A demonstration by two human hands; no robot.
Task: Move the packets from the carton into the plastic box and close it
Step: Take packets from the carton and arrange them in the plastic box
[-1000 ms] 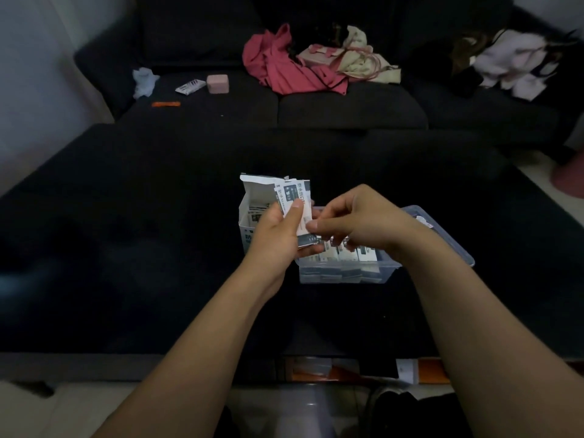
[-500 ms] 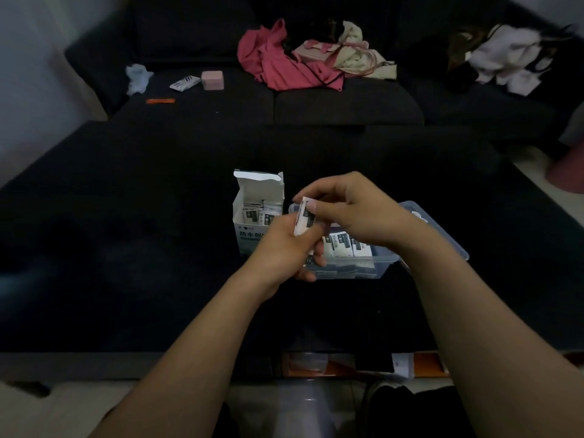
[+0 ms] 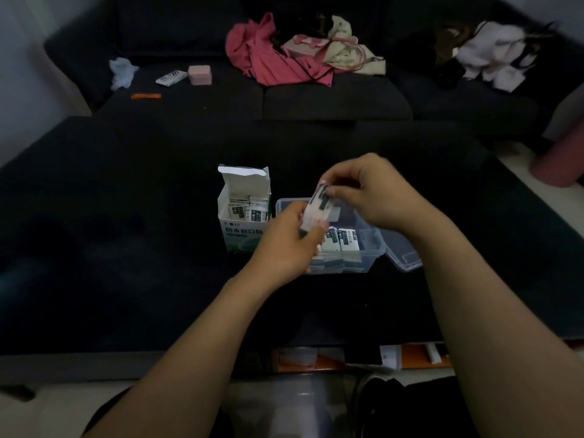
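1. Packets (image 3: 317, 208): a small stack held above the plastic box (image 3: 368, 248), both hands gripping.
2. Left hand (image 3: 290, 245) fingers closed on its lower end; right hand (image 3: 376, 197) fingers pinch the top.
3. Carton (image 3: 245, 213), open, at the box's 9 o'clock on the desk (image 3: 126, 232).

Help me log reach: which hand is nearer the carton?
Left. The left hand sits just beside the carton; the right hand is farther, over the plastic box.
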